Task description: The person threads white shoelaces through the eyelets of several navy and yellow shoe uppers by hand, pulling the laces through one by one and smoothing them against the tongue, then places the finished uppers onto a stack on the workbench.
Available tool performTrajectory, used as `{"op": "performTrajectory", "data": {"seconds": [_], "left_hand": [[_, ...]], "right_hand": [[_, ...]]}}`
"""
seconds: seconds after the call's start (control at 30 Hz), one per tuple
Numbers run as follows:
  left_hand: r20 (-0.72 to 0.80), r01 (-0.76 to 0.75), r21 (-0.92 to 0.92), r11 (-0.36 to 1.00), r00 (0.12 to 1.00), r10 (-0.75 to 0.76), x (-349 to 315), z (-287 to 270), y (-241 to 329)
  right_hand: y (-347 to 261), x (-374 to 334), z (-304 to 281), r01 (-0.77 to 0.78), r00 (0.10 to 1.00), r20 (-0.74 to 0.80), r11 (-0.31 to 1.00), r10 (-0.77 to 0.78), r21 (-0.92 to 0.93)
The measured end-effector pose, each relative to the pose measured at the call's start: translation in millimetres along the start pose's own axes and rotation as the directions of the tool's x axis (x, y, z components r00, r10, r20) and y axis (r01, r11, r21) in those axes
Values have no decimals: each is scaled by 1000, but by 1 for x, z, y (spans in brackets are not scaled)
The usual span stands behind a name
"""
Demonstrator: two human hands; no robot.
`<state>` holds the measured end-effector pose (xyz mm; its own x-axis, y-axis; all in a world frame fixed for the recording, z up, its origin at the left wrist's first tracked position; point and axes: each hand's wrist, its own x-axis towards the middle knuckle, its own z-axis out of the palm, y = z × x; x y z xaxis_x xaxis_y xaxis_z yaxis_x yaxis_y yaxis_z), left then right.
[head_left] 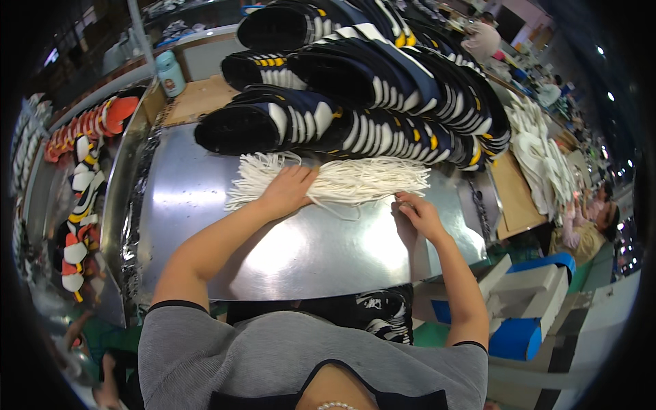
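Note:
A thick bundle of white shoelaces (372, 179) lies crosswise on the metal tabletop (321, 263). My left hand (290, 189) is closed over the bundle left of its middle, its fingertips hidden among the strands. One lace loops out of the bundle's near side, just right of that hand. At the bundle's near right edge, my right hand (419, 214) has its fingers bent together in a pinch; what is between them is too small to make out. Right behind the laces, dark blue and black shoe uppers (328, 130) with white and yellow trim are nested in long stacked rows.
Orange pieces (102, 126) and mixed shoe parts (82, 198) fill a metal trough on the left. A light blue bottle (170, 74) stands at the back left. White strips (540, 150) hang at the right, above a blue and white stand (526, 301). Other people sit farther off.

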<state>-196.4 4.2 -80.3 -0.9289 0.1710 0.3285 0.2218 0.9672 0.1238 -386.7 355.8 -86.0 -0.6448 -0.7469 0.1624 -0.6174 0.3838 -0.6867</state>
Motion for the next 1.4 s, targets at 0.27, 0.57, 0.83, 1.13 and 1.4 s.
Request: {"op": "performTrajectory", "data": {"seconds": [0.27, 0.57, 0.83, 1.13, 1.4], "left_hand": [[22, 180, 153, 972, 982, -186, -163, -87, -102], [326, 255, 259, 932, 885, -333, -128, -145, -110], [192, 509, -799, 320, 720, -667, 21, -80, -87], [-80, 451, -712, 538, 709, -700, 96, -46, -65], [-93, 238, -901, 363, 712, -696, 135, -2, -56]], "right_hand": [[-130, 100, 135, 406, 877, 248, 910, -412, 79], [-163, 121, 140, 146, 932, 308, 976, -191, 163], [-144, 73, 104, -176, 980, 168, 840, 103, 514], [-109, 20, 70, -217, 968, 25, 779, 251, 589], [6, 49, 15, 58, 645, -588, 736, 488, 674]]}}
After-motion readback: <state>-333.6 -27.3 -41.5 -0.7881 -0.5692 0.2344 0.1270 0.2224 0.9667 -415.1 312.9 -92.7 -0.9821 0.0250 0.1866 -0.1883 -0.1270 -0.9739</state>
